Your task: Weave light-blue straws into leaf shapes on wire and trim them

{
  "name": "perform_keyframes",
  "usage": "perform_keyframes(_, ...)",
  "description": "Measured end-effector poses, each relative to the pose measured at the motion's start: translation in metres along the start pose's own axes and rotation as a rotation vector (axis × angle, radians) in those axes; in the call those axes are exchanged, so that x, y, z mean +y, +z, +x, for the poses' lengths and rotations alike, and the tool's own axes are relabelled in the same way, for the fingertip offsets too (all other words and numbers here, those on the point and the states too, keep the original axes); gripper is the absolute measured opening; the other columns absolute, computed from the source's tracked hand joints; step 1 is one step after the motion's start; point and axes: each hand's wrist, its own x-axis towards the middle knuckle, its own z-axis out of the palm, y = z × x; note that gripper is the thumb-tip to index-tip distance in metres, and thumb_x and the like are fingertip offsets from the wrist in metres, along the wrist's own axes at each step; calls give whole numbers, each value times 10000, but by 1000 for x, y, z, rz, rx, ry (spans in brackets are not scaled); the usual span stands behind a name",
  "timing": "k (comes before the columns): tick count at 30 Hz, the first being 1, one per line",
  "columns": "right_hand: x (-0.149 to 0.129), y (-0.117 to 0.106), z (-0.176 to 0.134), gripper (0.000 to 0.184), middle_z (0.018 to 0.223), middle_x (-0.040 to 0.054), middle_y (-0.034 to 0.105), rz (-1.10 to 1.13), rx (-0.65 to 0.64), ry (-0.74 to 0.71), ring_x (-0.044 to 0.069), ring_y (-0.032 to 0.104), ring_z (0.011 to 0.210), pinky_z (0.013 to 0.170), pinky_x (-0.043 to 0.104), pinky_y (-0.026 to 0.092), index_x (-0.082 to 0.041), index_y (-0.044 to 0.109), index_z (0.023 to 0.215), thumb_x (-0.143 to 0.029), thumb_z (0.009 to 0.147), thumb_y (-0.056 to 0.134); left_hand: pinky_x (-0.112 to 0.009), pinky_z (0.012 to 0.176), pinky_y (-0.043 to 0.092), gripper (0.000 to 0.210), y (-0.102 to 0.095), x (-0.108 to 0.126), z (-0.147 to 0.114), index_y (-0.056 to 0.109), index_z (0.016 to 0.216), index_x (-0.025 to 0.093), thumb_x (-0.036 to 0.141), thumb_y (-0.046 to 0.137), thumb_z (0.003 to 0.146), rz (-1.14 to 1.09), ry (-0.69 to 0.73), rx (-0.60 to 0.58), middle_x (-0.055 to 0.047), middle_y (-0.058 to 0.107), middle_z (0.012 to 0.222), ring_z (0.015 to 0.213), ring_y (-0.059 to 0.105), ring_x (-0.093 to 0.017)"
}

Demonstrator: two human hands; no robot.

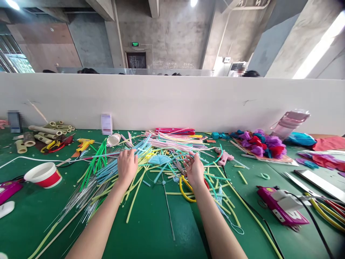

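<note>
My left hand (127,167) is over a heap of light blue straws (109,172), back upward, its fingers loosely bent and partly hidden; I see nothing plainly held. My right hand (194,167) is half turned palm up, fingers apart, with nothing in it. Close beside it lie scissors with yellow handles (185,192), their blades pointing away. Between my hands sits a light blue fan-shaped piece (159,159) made of straws. Nearer to me, a thin wire stem (168,207) with a small blue knot at its top lies on the green table (145,237).
Green straws (94,162), wires (81,201) and pink straws (178,144) spread around. A paper cup (44,175), yellow glue gun (84,144) and bamboo pieces (48,133) lie left. Right are a pink glue gun (225,157), purple-red petals (260,144), a bottle (289,124) and a power strip (283,208).
</note>
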Motion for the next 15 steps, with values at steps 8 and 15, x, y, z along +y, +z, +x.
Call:
perform_keyframes(8,-3,1,-3,401,1069,52,712,38,52,-58,114,631,695,548,213,477,-214,638,1038,-411,698,720,-355,756,426,343,-1,55,-25,632,781,219,373,413,994,-270,352,-313,-70,702,799,800,625,-243)
perform_keyframes(15,-5,0,-5,469,962,69,699,-198,126,-286,132,570,667,565,246,431,-182,655,1097,-553,820,585,-295,556,328,299,-6,72,-37,551,653,219,391,563,897,-203,174,-641,-53,667,663,670,647,-238)
